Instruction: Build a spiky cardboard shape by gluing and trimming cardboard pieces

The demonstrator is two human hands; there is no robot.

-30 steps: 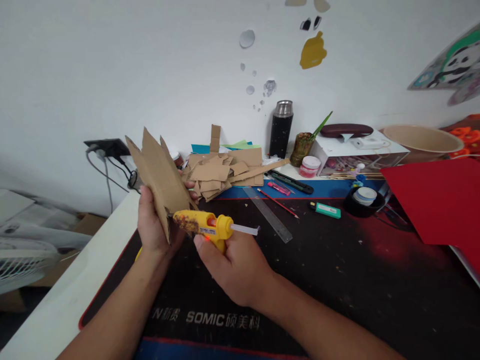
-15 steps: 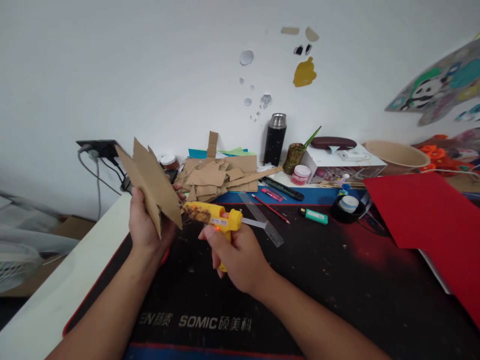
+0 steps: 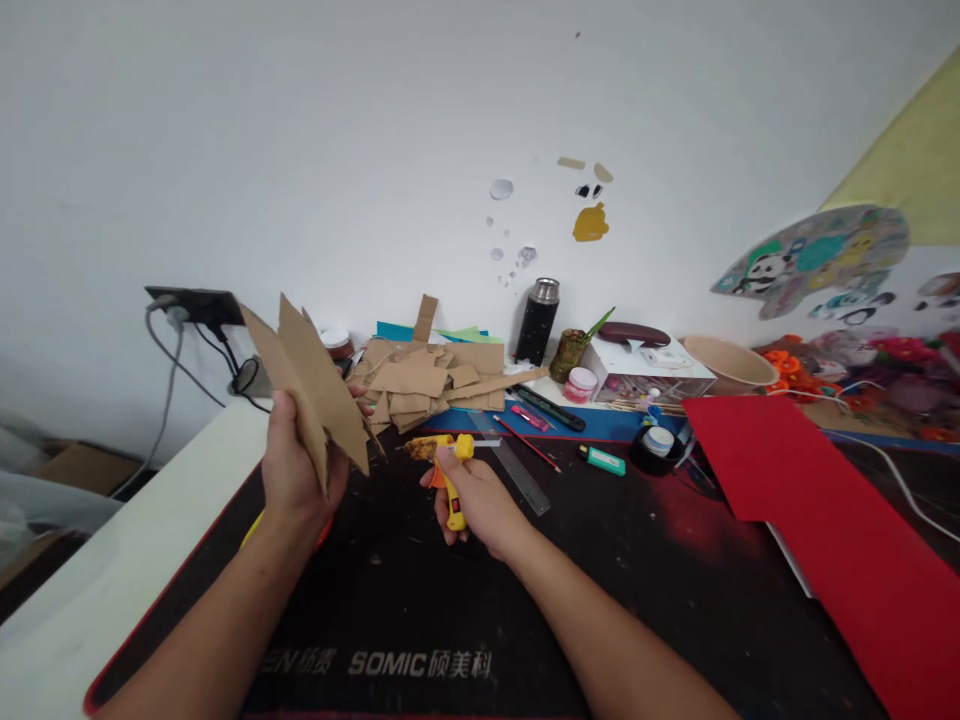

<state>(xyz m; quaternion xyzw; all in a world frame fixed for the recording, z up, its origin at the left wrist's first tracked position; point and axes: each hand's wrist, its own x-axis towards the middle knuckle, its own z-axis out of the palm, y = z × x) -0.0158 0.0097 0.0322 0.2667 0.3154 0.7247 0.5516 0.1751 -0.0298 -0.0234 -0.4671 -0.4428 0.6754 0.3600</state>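
Observation:
My left hand is closed round a folded cardboard piece with pointed upper edges, held up over the black desk mat. In my right hand sits a yellow glue gun, its stained nozzle end pointing left toward the cardboard, a short gap apart. A pale glue stick pokes out of the gun's back. Just behind both hands lies a heap of cut cardboard scraps. Something red and yellow shows partly behind my left wrist, too hidden to name.
A clear ruler, red pencil, black utility knife and teal stick-like item lie beyond my right hand. A black thermos stands by the wall. Red sheets cover the right side; a power strip with cables is at left.
My right hand has drawn the glue gun away from the cardboard, to the right, and turned it. My left hand keeps its hold. The camera view has shifted.

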